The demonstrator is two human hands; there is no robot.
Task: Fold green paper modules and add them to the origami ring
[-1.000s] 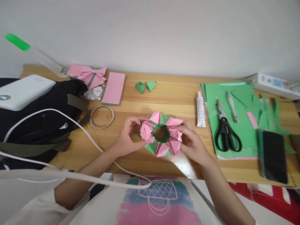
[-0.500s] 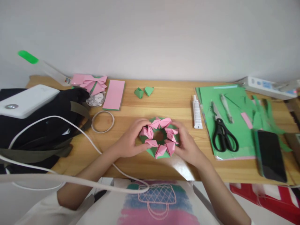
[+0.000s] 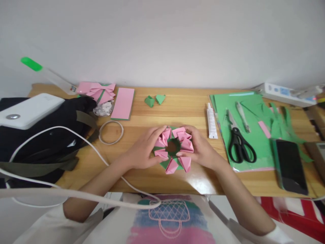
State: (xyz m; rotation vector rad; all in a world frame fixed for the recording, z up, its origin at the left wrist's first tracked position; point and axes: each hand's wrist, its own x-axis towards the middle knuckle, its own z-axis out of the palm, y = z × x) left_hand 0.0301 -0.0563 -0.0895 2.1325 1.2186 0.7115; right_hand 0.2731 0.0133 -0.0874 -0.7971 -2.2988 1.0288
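Pink-and-green origami ring (image 3: pixel 174 139) is between the two hands over the middle of the wooden bench (image 3: pixel 190 112), its pink flaps fanned around a central hole. The left hand (image 3: pixel 142 149) has its grip curled about one side, fingers at the far edge and thumb at the near one; the right hand (image 3: pixel 204 149) holds the opposite side, its thumb laid across the rim toward the hole. Uneven squeezing from the two sides could, I judge, bend the ring out of round or work its folded units apart, and that right thumb could crease a flap if it presses hard. The white cable (image 3: pixel 101 197) passing in front of the left forearm might snag if that arm swings wide. The ring's underside is out of sight, so whether it touches the wood cannot be told, nor whether glue or only tucked paper joins the units. Several fingertips are hidden behind the flaps. Print on the glue tube (image 3: pixel 211 122) is too small to read, and the black bag (image 3: pixel 53 142) is cut off at the left edge.
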